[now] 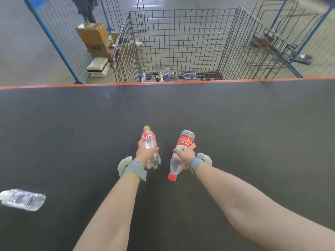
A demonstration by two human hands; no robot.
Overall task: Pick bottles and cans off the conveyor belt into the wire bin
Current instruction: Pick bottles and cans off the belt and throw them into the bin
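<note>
My left hand (145,152) grips a clear bottle with a yellow cap and red label (149,142), cap pointing away from me. My right hand (186,153) grips a clear bottle with a red cap and red label (183,142), cap pointing toward me. Both are held above the dark conveyor belt (235,133). A third clear bottle (23,199) lies on its side on the belt at the lower left. Beyond the belt's orange far edge stands the wire bin (181,40), with several bottles (172,75) on its bottom.
Blue-framed mesh fencing (59,37) stands to the left of the bin, with cardboard boxes (94,38) and white packages stacked beside it. More wire racks (272,37) stand at the right on the concrete floor.
</note>
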